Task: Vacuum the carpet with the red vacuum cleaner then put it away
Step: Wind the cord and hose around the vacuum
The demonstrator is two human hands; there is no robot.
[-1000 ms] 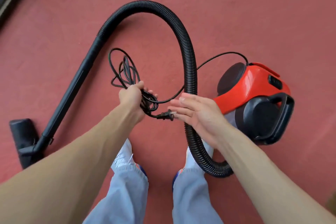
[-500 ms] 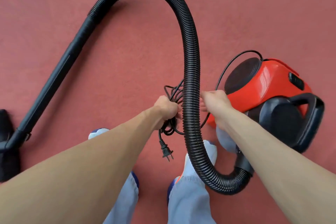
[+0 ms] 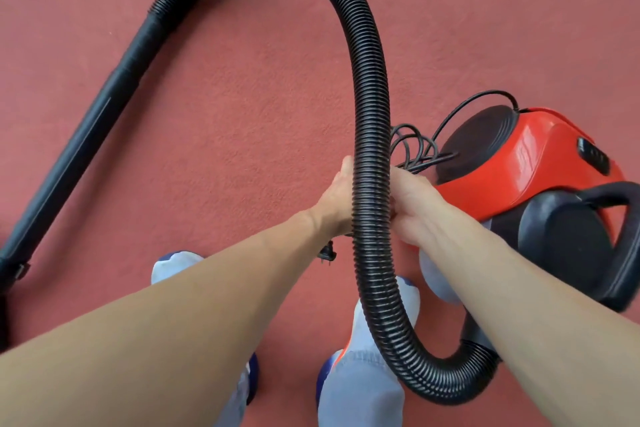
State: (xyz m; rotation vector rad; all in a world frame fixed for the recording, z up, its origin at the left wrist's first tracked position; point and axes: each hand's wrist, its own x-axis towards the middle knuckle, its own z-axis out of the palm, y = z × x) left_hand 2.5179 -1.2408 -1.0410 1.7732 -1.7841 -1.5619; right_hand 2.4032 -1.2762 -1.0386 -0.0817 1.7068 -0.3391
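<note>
a red vacuum cleaner (image 3: 536, 163) sits on the red carpet (image 3: 242, 97) at right, its black hose (image 3: 370, 107) arching over. the right hand (image 3: 415, 208) curls around the looped cord (image 3: 414, 144); the left hand (image 3: 336, 199) has its fingers hidden behind the hose, grip unclear.

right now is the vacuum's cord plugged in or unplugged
Unplugged: the plug hangs free in the air below the left hand, and the cord is gathered in loops.

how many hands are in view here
2. The left hand is just left of the black hose, partly hidden behind it; the right hand is just right, gripping the coiled power cord by the red vacuum cleaner.
</note>
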